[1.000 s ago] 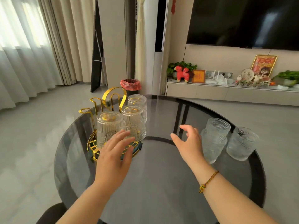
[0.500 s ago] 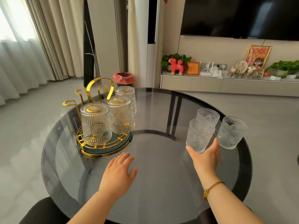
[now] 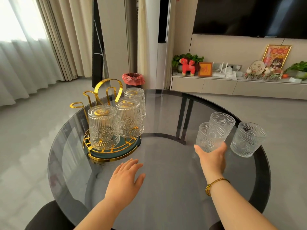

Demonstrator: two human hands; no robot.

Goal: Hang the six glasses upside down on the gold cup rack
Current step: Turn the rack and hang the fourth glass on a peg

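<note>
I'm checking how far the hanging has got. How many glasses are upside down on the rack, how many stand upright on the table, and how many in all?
Glasses upside down on the gold rack: 3
Glasses upright on the table: 3
Total: 6

- My left hand (image 3: 123, 180) hovers flat, palm down, fingers spread.
- My right hand (image 3: 211, 159) reaches forward, thumb out, fingers curled open; bracelet on wrist.

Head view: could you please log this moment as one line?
rack: three glasses hung | table: three upright | right hand: reaching nearest glass | left hand: open
</note>
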